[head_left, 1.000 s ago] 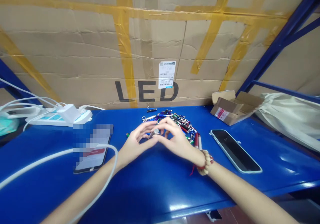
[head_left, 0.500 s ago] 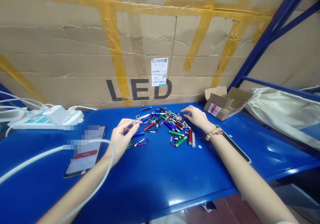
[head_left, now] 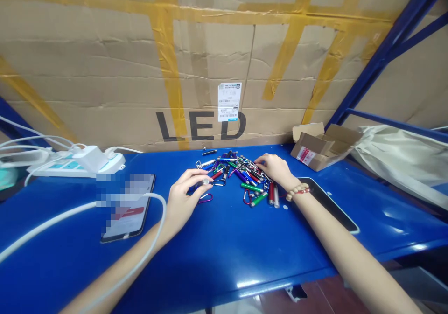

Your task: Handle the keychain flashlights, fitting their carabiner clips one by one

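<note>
A heap of small coloured keychain flashlights with carabiner clips lies on the blue shelf. My left hand pinches a small silver cap-like piece between thumb and fingertips at the heap's left edge. My right hand, a bead bracelet on its wrist, rests curled on the right side of the heap, fingertips among the flashlights; what it grips, if anything, is hidden.
A phone with a lit screen and a white cable lie at left, behind them a power strip. A dark phone lies under my right forearm. An open cardboard box, a white bag and a large "LED" carton stand behind.
My hands, joined on one piece a second ago, have parted. The right went to the heap's right side; the left holds the silver piece and has moved closer to the heap.
</note>
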A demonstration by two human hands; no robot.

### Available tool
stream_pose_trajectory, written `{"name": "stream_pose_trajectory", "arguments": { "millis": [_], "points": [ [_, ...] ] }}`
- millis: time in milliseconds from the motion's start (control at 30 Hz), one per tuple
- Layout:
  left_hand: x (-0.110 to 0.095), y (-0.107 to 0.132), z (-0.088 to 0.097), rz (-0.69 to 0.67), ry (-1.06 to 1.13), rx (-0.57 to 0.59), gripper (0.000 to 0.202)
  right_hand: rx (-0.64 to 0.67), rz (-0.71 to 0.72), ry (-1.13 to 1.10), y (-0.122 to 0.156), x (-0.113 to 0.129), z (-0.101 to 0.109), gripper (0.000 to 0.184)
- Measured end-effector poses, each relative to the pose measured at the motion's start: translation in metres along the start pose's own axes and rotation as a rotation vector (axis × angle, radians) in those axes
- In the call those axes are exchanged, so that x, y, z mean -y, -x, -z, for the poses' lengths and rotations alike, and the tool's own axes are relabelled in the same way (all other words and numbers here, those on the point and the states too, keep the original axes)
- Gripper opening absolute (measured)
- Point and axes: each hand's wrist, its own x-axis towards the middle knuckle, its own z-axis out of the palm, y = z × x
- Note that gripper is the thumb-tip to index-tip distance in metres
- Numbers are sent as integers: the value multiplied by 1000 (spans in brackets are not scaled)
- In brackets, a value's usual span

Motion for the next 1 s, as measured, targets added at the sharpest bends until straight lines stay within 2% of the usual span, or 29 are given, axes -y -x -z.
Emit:
{"name": "stream_pose_trajectory", "arguments": {
  "millis": [100,267,367,433,533,667,700,833,1000],
  "points": [
    [1,1,-1,-32,23,21,11,-12,-65,-70,0,-1,-2,15],
    [-1,3,0,10,44,42,9,-5,-162,-186,-3,-6,-8,21],
    [-3,4,0,-18,56,69,10,-1,-176,-221,-1,-8,-5,17],
    [-4,5,0,-26,60,74,10,-53,-159,-237,1,-4,0,13],
    [-4,6,-2,-3,69,94,11,-215,-83,-354,6,15,10,14],
    [-2,8,-4,8,59,131,10,-350,41,-698,19,60,22,26],
    [-2,8,-5,17,56,139,9,-340,51,-786,24,72,24,28],
    [-2,10,-6,47,68,175,9,-41,60,-1122,42,106,27,37],
    [-1,11,-8,42,51,210,12,203,25,-1303,51,114,28,43]
  ]
}}
